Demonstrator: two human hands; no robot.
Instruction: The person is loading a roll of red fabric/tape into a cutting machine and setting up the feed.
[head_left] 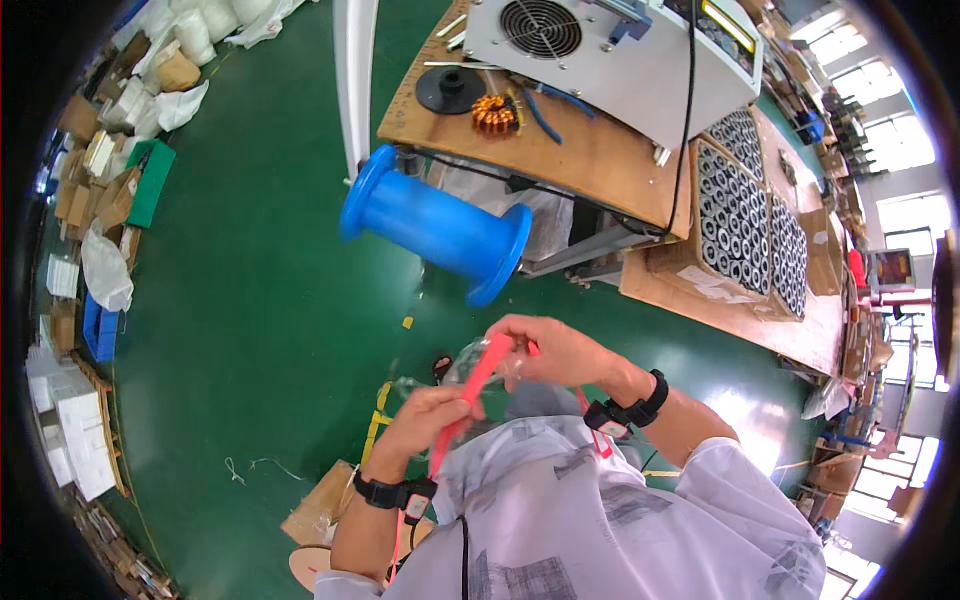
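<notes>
Red strip (482,369) spans left hand (424,418) to right hand (560,350).

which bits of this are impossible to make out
All in the head view:
Pink strip: the stretches behind the fingers of the left hand and right hand are hidden by them.
See-through material: partly covered by strip and hands, its outline too faint to trace.
White post: top cut off by the upper edge.
Tan disc: partly hidden by the left forearm.

A copper-wound coil (495,116) lies on a wooden table (600,172); open cartons (680,257) hold rows of round parts (735,225).
</notes>
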